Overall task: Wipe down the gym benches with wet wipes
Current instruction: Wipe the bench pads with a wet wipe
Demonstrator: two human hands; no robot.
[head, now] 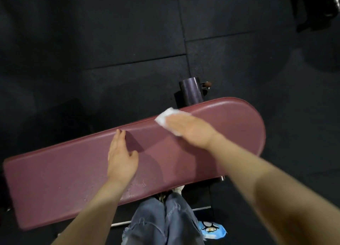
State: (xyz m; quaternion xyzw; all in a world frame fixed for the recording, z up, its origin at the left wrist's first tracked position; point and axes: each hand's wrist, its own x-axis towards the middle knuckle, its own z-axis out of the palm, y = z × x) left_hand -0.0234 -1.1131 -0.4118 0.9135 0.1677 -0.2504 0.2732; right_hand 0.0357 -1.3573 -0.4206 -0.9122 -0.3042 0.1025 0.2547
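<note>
A long maroon padded gym bench (64, 174) runs across the view from lower left to upper right. My right hand (191, 128) lies flat on its far edge near the rounded right end, pressing a white wet wipe (166, 116) against the pad; part of the wipe is hidden under my palm. My left hand (120, 155) rests flat on the middle of the bench, fingers together, holding nothing. Small wet spots show on the pad near its front edge.
A dark cylindrical post (190, 91) of the bench frame stands just behind the pad. A blue wet wipe pack (211, 228) lies on the black rubber floor (110, 33) by my legs in jeans (161, 222). Dark equipment sits at the upper right.
</note>
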